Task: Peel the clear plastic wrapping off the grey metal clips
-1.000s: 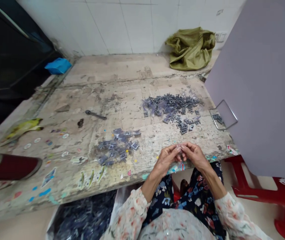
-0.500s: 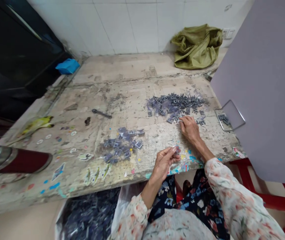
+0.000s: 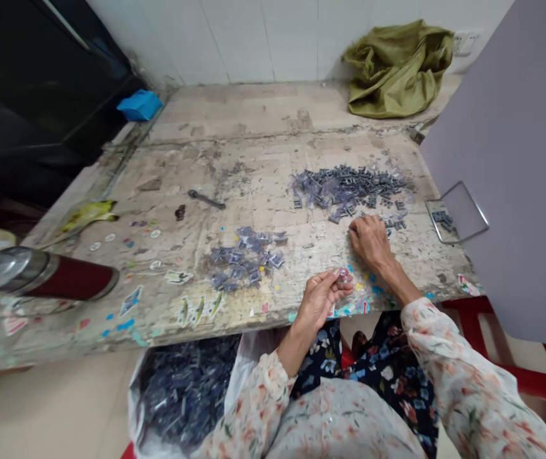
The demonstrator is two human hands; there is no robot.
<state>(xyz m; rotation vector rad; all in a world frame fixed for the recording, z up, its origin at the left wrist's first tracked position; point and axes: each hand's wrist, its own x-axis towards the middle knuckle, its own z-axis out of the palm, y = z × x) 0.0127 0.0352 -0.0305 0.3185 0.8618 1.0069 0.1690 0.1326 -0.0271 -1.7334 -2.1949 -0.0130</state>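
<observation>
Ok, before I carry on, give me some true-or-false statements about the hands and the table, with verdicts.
1. The left hand holds a small clear piece at its fingertips. True.
2. The right hand is on the blue object. False: the right hand is at the near edge of the larger pile of grey parts, and the blue object is at the table's far left.
3. An olive sack lies crumpled near the wall. True.
4. The dark tool lies on the smaller cluster. False: the dark tool lies apart, beyond the smaller cluster.
5. Many parts fill the white bag below the table edge. True.
</observation>
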